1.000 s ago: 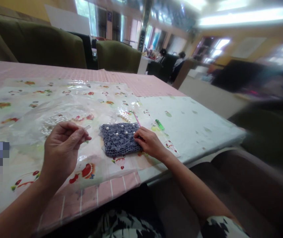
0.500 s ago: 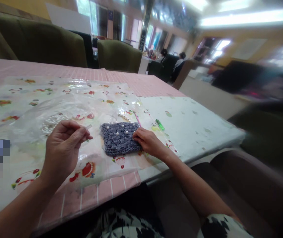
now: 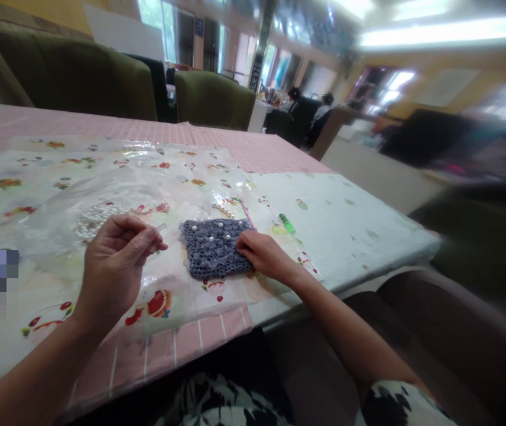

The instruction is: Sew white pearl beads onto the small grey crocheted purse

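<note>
Little changed since earlier frames: right hand [image 3: 265, 255] slid slightly along grey crocheted patch [image 3: 212, 247], fingertips pressing its right edge flat on table [image 3: 359, 225]. Left hand [image 3: 117, 260], just left of patch, pinches small clear tube [image 3: 161, 227] pointing toward it. Pearl beads [image 3: 96, 218] behind left hand.

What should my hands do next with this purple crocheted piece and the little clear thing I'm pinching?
Probably bring the left hand with its small clear piece across to the purple crocheted patch; the right hand already pins its edge.
</note>
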